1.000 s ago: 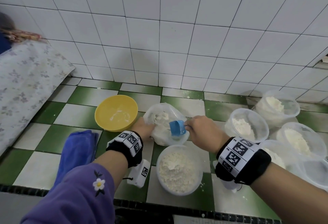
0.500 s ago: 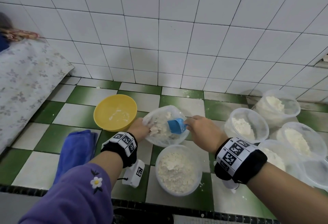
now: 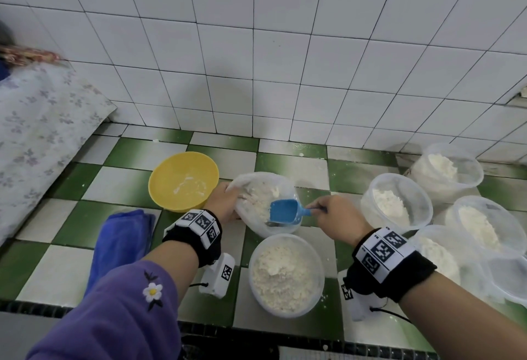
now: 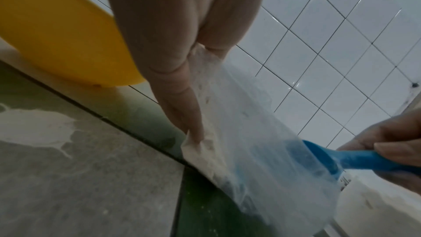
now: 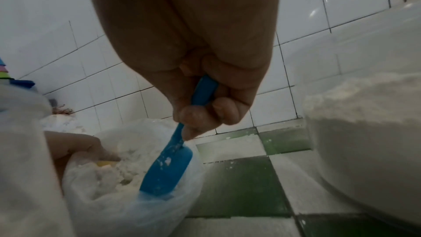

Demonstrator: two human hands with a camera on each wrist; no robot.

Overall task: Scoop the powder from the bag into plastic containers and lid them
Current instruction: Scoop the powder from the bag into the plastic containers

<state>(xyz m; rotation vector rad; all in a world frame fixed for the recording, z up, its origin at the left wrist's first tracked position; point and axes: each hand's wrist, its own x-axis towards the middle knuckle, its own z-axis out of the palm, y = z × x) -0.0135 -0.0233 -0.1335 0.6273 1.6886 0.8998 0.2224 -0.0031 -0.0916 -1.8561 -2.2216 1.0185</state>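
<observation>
Near the middle of the head view the left hand (image 3: 224,203) pinches the rim of the clear bag (image 3: 265,203) and holds its mouth open, while the right hand (image 3: 336,217) is curled round the handle of the blue scoop (image 3: 285,211), whose bowl sits inside the bag among the powder (image 3: 261,197). Just below the bag in the frame stands an open container (image 3: 286,274), already heaped close to its rim. Four more containers (image 3: 396,203) with powder crowd the right edge, none lidded as far as I can see.

The likeliest trouble is a spill. The bag is thin and floppy, held only at one side, so if the left hand's pinch slackens the mouth could fold over the scoop or slump onto the tiled table (image 3: 71,268). A loaded scoop lifted over the bag's loose rim could catch it and shake powder out. The near container looks nearly full, so another heaped scoop may overflow it or stop a lid from seating. The right wrist hangs just beside the containers at the right, and a wide swing might knock one. A yellow bowl (image 3: 182,180) and a blue cloth (image 3: 122,242) lie to the left.
</observation>
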